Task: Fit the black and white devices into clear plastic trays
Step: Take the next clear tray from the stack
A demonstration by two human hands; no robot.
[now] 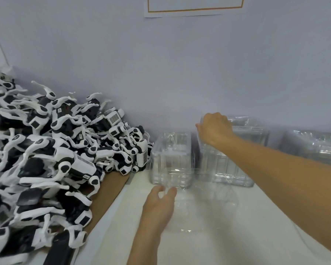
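A big heap of black and white devices (51,153) fills the left side, lying on brown cardboard (111,190). A single clear plastic tray (204,205) lies flat on the white table in front of me. My left hand (159,205) rests at its left edge, thumb and fingers pinching the rim. Behind it stand two stacks of clear trays (170,159). My right hand (214,129) reaches far over and grips the top of the right stack (229,169). How tightly its fingers curl is hidden by the back of the hand.
More clear tray stacks (314,146) line the back wall at the right. A grey wall rises close behind the stacks, with a paper sheet (195,8) stuck on it. The white table surface (237,245) stretches toward me.
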